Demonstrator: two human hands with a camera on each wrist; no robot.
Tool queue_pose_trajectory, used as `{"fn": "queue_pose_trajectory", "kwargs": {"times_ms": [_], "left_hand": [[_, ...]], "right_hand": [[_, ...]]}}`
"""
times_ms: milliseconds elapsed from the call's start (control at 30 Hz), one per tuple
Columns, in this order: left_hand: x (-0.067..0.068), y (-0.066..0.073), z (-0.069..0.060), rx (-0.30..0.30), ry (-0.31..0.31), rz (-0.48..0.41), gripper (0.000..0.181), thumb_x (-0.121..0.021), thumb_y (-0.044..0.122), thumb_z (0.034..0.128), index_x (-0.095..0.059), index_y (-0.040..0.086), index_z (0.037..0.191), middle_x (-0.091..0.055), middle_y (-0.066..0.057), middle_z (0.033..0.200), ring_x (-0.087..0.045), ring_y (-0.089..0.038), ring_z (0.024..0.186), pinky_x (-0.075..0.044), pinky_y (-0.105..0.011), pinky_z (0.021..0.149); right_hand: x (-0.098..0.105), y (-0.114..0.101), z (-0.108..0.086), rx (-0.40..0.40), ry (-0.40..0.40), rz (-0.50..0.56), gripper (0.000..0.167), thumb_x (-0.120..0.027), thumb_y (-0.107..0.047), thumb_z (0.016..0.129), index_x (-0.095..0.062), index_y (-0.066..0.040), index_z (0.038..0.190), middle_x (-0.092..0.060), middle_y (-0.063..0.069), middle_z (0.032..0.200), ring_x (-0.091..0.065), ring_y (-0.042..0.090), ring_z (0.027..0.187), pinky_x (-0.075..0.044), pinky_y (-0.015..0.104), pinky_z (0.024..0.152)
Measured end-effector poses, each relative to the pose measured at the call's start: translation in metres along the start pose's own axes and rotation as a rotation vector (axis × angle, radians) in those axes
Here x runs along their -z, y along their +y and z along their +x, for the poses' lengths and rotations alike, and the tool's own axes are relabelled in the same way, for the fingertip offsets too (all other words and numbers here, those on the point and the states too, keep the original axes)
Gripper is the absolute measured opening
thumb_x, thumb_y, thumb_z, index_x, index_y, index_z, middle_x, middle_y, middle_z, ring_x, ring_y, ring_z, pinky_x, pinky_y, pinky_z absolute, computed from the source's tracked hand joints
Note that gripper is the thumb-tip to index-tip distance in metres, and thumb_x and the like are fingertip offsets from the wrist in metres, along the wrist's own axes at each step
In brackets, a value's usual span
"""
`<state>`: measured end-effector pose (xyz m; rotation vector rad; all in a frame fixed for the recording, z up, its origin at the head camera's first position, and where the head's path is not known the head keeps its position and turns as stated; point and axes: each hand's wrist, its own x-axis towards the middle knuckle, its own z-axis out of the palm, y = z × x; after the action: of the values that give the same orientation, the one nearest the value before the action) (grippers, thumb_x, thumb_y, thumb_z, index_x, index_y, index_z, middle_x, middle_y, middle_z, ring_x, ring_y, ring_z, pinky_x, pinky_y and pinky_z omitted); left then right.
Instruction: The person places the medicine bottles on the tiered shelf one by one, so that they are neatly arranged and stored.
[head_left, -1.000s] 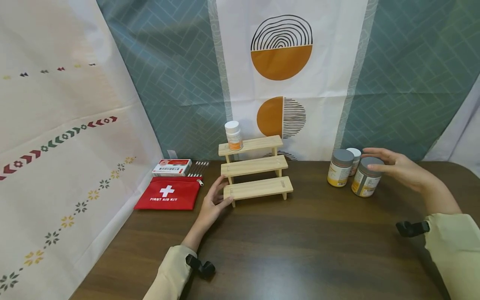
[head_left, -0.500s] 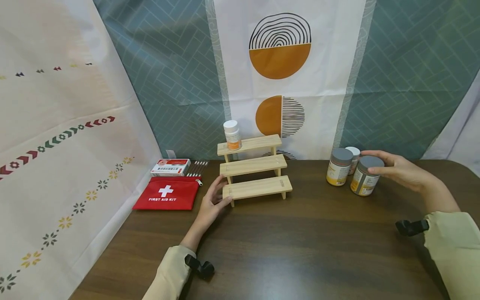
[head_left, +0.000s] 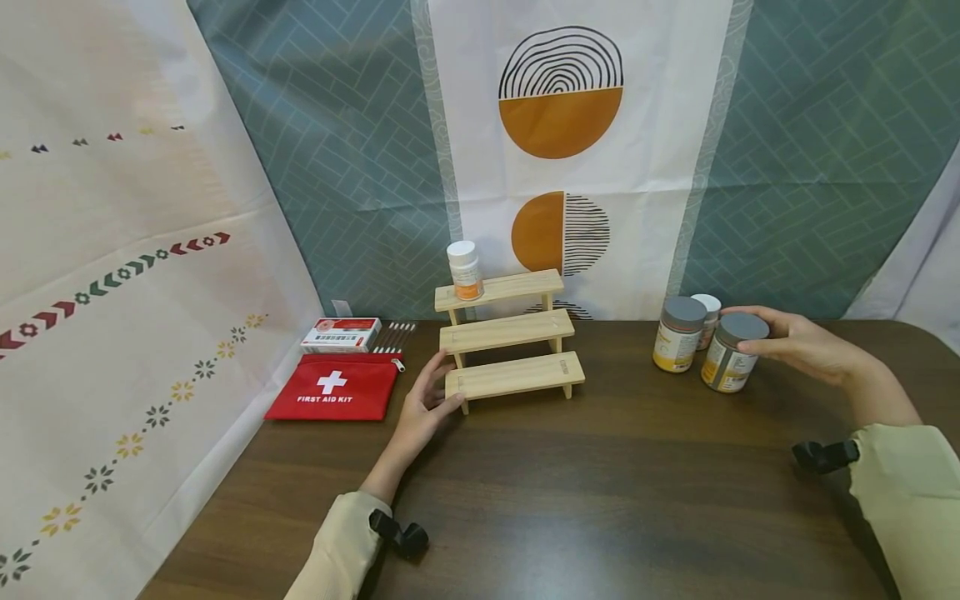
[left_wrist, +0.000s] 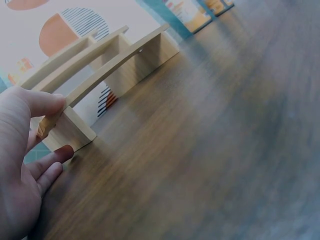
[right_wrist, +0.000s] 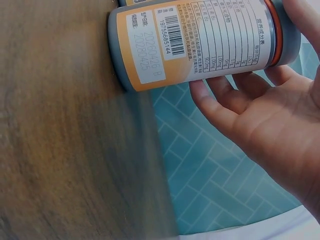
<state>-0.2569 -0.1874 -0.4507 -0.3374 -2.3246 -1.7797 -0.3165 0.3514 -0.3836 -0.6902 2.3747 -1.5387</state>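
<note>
My left hand (head_left: 422,412) grips the left end of a three-step wooden display rack (head_left: 517,377). In the left wrist view the thumb lies on the lowest step's edge, while the lower fingers are near the table. A white pill bottle (head_left: 467,275) with an orange-bottomed label stands upright on the top step. At the right, my right hand (head_left: 813,348) holds a grey-lidded supplement jar (head_left: 730,362), its thumb on the lid's near side. Fingers reach behind the jar, as the right wrist view shows. The jar appears to stand upright on the table.
Left of the held jar stands another grey-lidded jar (head_left: 677,340), with a white-capped bottle (head_left: 708,315) partly hidden behind. A red first aid pouch (head_left: 333,392), a medicine box (head_left: 341,334) and several cotton swabs (head_left: 394,337) lie left. A patterned curtain (head_left: 360,167) hangs behind the table.
My right thumb and fingers have closed in on the jar, the thumb moving down against its lid. My left hand stays on the rack. The head view has shifted slightly.
</note>
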Motion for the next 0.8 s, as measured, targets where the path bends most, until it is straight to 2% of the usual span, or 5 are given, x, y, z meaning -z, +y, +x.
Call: {"fn": "queue_pose_trajectory", "kwargs": {"times_ms": [267,533,800], "left_hand": [[0.0002,0.0012,0.0003,-0.002,-0.008,0.008,0.076,-0.068,0.003,0.0887,-0.032,0.019,0.153,-0.051,-0.019,0.144,-0.061,-0.037,0.11,-0.049,-0.024,0.091],[0.0001,0.0013,0.0002,0.002,-0.007,0.007,0.076,-0.068,0.004,0.0888,-0.031,0.019,0.153,-0.051,-0.019,0.144,-0.061,-0.034,0.108,-0.049,-0.025,0.091],[-0.0002,0.0015,-0.001,0.001,-0.002,-0.001,0.076,-0.068,0.002,0.0884,-0.032,0.019,0.153,-0.051,-0.02,0.144,-0.062,-0.035,0.106,-0.049,-0.025,0.09]], "right_hand": [[0.0012,-0.0018,-0.0008,-0.034,0.024,-0.03,0.05,-0.051,0.0,0.098,-0.04,-0.017,0.143,-0.055,-0.029,0.12,-0.049,-0.016,0.109,-0.043,0.01,0.081],[0.0005,-0.0034,-0.0012,-0.042,0.061,-0.102,0.048,-0.053,-0.003,0.098,-0.041,-0.016,0.142,-0.053,-0.03,0.119,-0.047,-0.016,0.108,-0.041,0.012,0.08],[-0.0002,-0.0054,-0.0025,-0.1,0.084,-0.133,0.048,-0.055,-0.01,0.098,-0.041,-0.018,0.143,-0.051,-0.033,0.116,-0.044,-0.019,0.106,-0.041,0.014,0.079]]}}
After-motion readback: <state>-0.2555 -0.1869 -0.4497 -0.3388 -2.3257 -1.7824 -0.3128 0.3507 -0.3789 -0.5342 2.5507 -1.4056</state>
